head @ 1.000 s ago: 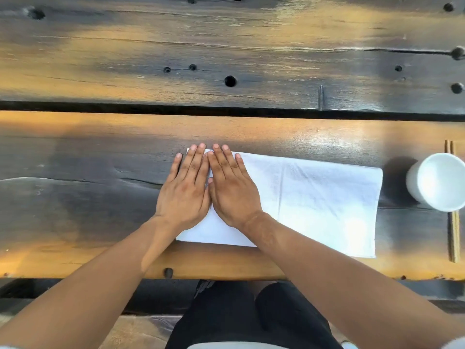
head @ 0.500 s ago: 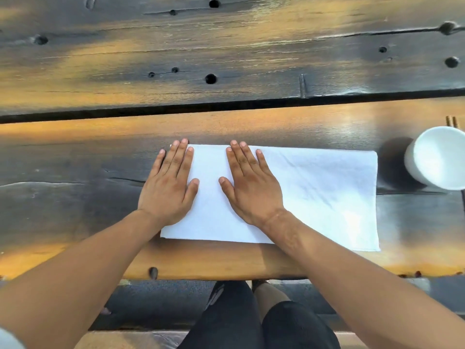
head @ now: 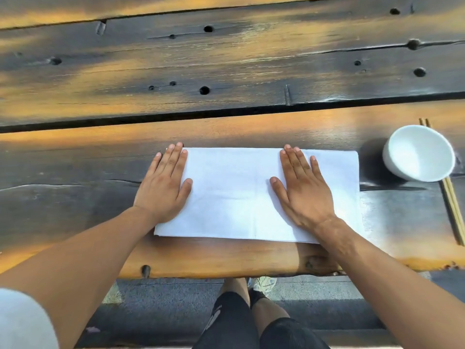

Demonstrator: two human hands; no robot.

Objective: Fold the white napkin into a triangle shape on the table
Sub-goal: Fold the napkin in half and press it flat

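Nearest me, the front edge of the table (head: 226,258) shows bare wood, and just beyond it lies the near hem of the napkin (head: 234,192), a flat white rectangle running from nine o'clock to three o'clock. No triangle yet, I'd say; this is the smoothing pass before a corner gets lifted.

To do it well I'd press with flat palms from the middle outward, so no bubble is trapped and the stacked layers line up at the hems. A light, even weight seems best, since cloth like this can creep on polished wood.

My left hand (head: 163,187) is spread open and flat, holding nothing, with the thumb on the cloth at its nine o'clock end and the fingers (head: 176,157) half over the hem onto the wood. My right hand (head: 302,190) is open too, palm down, gripping nothing, fully on the cloth toward three o'clock.

Further out at two o'clock, a white bowl (head: 419,153) sits just beside the cloth's far corner, not touching. Chopsticks (head: 453,205) run beneath it.
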